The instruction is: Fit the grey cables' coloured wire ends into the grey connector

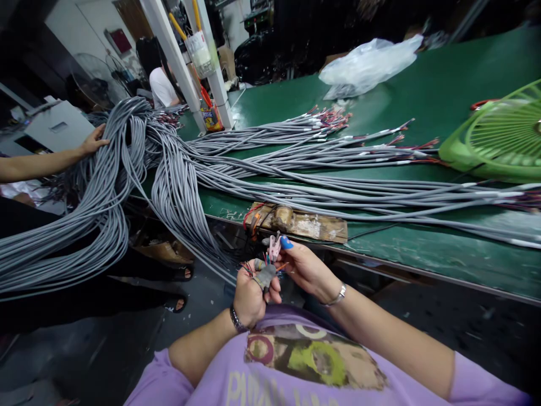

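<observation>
My left hand is closed around the end of a grey cable, its thumb wrapped in a worn grey covering. Thin coloured wires fan out above that thumb. Just to the right, my right hand pinches a small pink clip-like tool close to the wires; whether the tool touches them I cannot tell. Blue tape covers my right thumb. Long grey cables lie in bundles across the green bench, their stripped coloured ends pointing right.
A wooden block with a lump and red wires sits on the bench's front edge. A green fan stands at right, a plastic bag behind. At left, another person's hand rests on a hanging cable bundle. A white post rises behind.
</observation>
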A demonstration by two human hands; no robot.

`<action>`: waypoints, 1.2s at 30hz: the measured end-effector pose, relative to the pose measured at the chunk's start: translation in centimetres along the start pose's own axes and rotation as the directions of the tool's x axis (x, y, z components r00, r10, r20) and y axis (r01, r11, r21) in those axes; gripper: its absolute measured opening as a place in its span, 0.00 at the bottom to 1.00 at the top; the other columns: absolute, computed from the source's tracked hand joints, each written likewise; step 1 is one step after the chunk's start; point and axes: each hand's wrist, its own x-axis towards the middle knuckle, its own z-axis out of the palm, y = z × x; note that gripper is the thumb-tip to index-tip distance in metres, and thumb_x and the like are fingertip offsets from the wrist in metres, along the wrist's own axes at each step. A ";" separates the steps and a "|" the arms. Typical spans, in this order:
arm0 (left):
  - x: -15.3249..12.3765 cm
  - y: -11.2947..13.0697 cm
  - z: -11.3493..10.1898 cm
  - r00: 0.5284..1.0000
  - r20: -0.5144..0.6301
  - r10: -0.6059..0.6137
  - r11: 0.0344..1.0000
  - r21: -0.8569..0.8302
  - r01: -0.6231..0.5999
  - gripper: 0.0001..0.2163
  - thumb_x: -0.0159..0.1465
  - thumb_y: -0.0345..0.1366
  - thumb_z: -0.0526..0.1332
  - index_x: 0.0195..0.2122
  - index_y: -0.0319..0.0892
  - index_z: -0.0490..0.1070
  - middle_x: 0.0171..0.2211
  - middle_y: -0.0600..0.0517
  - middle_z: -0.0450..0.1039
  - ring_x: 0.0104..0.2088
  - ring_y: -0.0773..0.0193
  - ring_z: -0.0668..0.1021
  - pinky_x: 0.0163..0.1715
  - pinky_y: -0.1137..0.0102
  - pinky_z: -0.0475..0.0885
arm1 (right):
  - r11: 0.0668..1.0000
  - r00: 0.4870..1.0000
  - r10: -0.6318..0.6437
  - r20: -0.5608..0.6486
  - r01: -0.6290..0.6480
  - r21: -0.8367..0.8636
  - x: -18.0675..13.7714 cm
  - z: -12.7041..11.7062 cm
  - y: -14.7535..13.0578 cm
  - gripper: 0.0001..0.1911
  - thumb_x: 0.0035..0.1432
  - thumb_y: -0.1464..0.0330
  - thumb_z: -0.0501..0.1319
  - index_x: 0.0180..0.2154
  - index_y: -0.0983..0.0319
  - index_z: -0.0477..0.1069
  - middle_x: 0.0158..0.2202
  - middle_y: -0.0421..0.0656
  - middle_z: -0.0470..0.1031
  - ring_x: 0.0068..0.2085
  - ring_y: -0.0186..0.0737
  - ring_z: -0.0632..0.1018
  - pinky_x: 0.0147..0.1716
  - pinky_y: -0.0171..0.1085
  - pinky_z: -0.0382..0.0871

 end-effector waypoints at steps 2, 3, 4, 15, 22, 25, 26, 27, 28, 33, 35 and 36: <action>0.0 0.0 0.1 1.000 -0.008 -0.009 1.000 0.009 0.009 0.13 0.51 0.42 0.64 0.24 0.40 0.62 0.14 0.56 0.69 0.09 0.72 0.68 0.08 0.81 0.50 | 1.000 1.000 -0.012 -0.004 0.012 0.012 0.1 0.0 0.1 0.18 0.46 0.55 0.67 0.23 0.64 0.72 0.21 0.39 0.70 0.23 0.31 0.68 0.25 0.32 0.63; 0.0 0.0 0.1 1.000 -0.011 -0.016 1.000 0.013 0.016 0.13 0.51 0.42 0.64 0.24 0.40 0.62 0.14 0.56 0.69 0.09 0.72 0.68 0.07 0.80 0.50 | 1.000 1.000 -0.016 -0.010 0.016 0.018 0.2 0.0 0.1 0.17 0.46 0.55 0.67 0.23 0.64 0.72 0.21 0.40 0.70 0.23 0.31 0.68 0.25 0.32 0.63; 0.0 0.0 0.1 1.000 -0.014 -0.023 1.000 0.017 0.024 0.13 0.51 0.42 0.65 0.24 0.40 0.62 0.14 0.56 0.69 0.09 0.72 0.68 0.07 0.80 0.50 | 1.000 1.000 -0.018 -0.017 0.018 0.023 0.2 0.0 0.1 0.17 0.46 0.56 0.67 0.23 0.64 0.72 0.21 0.40 0.70 0.23 0.31 0.68 0.24 0.32 0.62; -0.5 -0.2 -0.2 1.000 -0.018 -0.017 1.000 0.026 0.018 0.14 0.51 0.43 0.64 0.23 0.40 0.61 0.13 0.56 0.69 0.09 0.71 0.69 0.07 0.80 0.49 | 0.996 1.000 0.025 -0.013 -0.023 0.086 0.1 0.0 0.6 0.17 0.47 0.54 0.65 0.27 0.63 0.73 0.24 0.40 0.70 0.25 0.31 0.69 0.24 0.31 0.65; -1.4 -0.4 -0.8 1.000 -0.008 -0.021 1.000 -0.004 0.021 0.14 0.53 0.42 0.64 0.24 0.41 0.60 0.14 0.56 0.70 0.09 0.71 0.69 0.07 0.81 0.50 | 0.998 0.998 0.052 -0.046 -0.051 0.034 -0.5 0.2 0.0 0.17 0.43 0.57 0.69 0.28 0.63 0.72 0.24 0.39 0.69 0.25 0.30 0.68 0.24 0.30 0.66; -1.3 -0.2 -0.8 0.999 -0.041 0.023 1.000 -0.018 -0.024 0.13 0.52 0.42 0.64 0.25 0.41 0.60 0.14 0.57 0.70 0.09 0.72 0.69 0.08 0.81 0.51 | 1.000 0.998 0.027 -0.048 -0.027 -0.013 -0.7 0.3 -0.2 0.17 0.43 0.57 0.69 0.27 0.63 0.71 0.23 0.38 0.68 0.24 0.29 0.67 0.24 0.29 0.65; -1.2 -0.1 -0.7 0.998 -0.052 0.033 0.999 -0.016 -0.034 0.13 0.52 0.42 0.65 0.25 0.41 0.60 0.15 0.57 0.70 0.09 0.72 0.68 0.08 0.81 0.51 | 1.000 0.999 0.024 -0.041 -0.025 -0.016 -0.7 0.3 -0.2 0.17 0.44 0.57 0.68 0.27 0.63 0.71 0.23 0.38 0.68 0.24 0.29 0.67 0.24 0.29 0.65; -1.0 0.0 -0.6 0.997 -0.060 0.043 0.999 -0.010 -0.044 0.13 0.52 0.41 0.65 0.25 0.41 0.60 0.15 0.57 0.70 0.09 0.73 0.68 0.08 0.81 0.51 | 1.000 0.999 0.022 -0.030 -0.023 -0.016 -0.6 0.2 -0.2 0.17 0.45 0.56 0.67 0.28 0.63 0.71 0.23 0.38 0.68 0.24 0.29 0.67 0.23 0.29 0.64; -0.9 0.1 -0.5 0.996 -0.066 0.054 0.999 -0.002 -0.054 0.13 0.52 0.41 0.65 0.24 0.41 0.60 0.15 0.57 0.69 0.09 0.73 0.68 0.08 0.81 0.51 | 1.000 1.000 0.026 -0.018 -0.026 -0.018 -0.6 0.2 -0.3 0.17 0.46 0.55 0.67 0.28 0.63 0.71 0.23 0.38 0.69 0.24 0.29 0.68 0.23 0.29 0.64; 0.0 0.2 -0.1 0.993 -0.085 0.077 0.997 0.029 -0.075 0.14 0.50 0.41 0.66 0.24 0.41 0.60 0.13 0.58 0.68 0.09 0.75 0.65 0.08 0.81 0.52 | 0.994 0.997 0.083 0.007 -0.082 -0.073 -0.4 0.0 -0.7 0.21 0.45 0.51 0.65 0.29 0.64 0.72 0.25 0.40 0.71 0.24 0.29 0.68 0.22 0.30 0.63; 0.2 0.1 -0.1 0.991 -0.102 0.085 0.995 0.051 -0.080 0.15 0.50 0.42 0.66 0.23 0.41 0.60 0.13 0.59 0.67 0.09 0.75 0.63 0.08 0.80 0.53 | 0.987 0.994 0.110 0.018 -0.107 -0.123 -0.6 0.0 -0.9 0.21 0.44 0.52 0.66 0.28 0.64 0.72 0.24 0.40 0.70 0.23 0.30 0.67 0.21 0.30 0.61; 0.3 -0.1 -0.1 0.990 -0.107 0.090 0.994 0.066 -0.084 0.15 0.50 0.42 0.67 0.23 0.41 0.60 0.13 0.59 0.67 0.08 0.76 0.63 0.08 0.80 0.53 | 0.981 0.992 0.122 0.027 -0.117 -0.155 -0.8 0.0 -1.0 0.20 0.43 0.53 0.67 0.28 0.64 0.71 0.24 0.40 0.70 0.23 0.30 0.66 0.21 0.31 0.60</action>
